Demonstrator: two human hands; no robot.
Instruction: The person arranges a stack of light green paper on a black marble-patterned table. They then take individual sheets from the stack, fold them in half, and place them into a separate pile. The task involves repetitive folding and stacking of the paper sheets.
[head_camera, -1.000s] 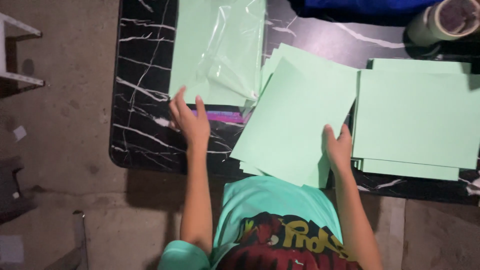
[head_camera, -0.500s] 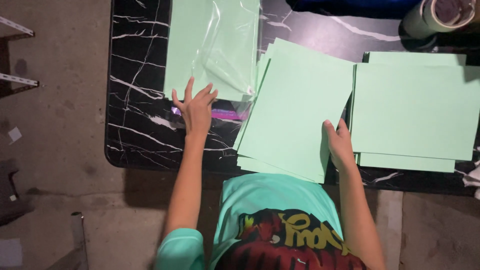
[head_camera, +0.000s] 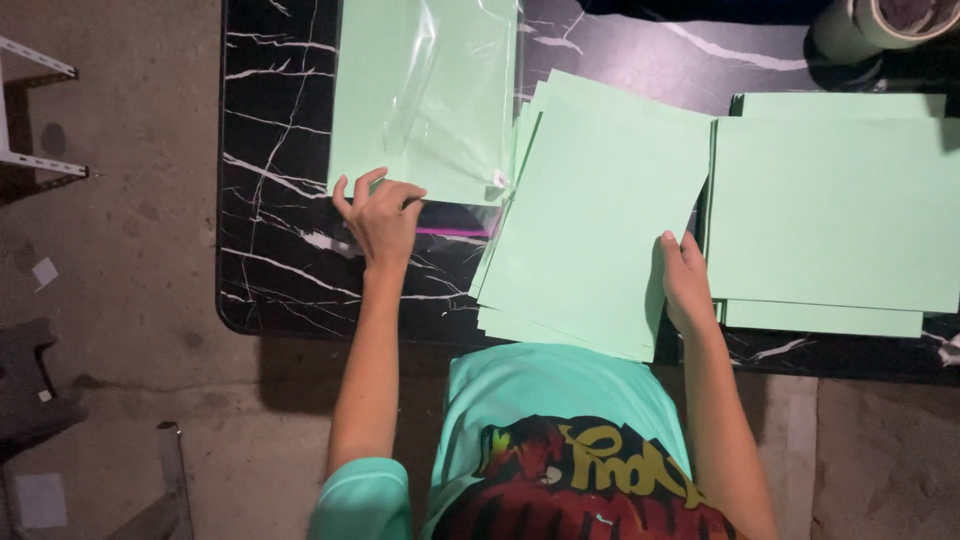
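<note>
The left hand rests at the near edge of a clear plastic sleeve that holds a pale green sheet; its fingers are curled and appear to pinch that edge, though the contact point itself is partly hidden by the knuckles; a thin purple strip lies just beside the hand, under the sleeve's lower edge. The right hand lies flat, fingers loosely extended, on the right margin of a tilted stack of green paper at the middle of the table; it presses on the stack rather than gripping it. A second stack of green paper lies squared just to the right, touching or nearly touching the first. All items sit on a black marble-patterned table; a roll of tape stands at the far right corner, well apart from both hands; the concrete floor is visible to the left.
</note>
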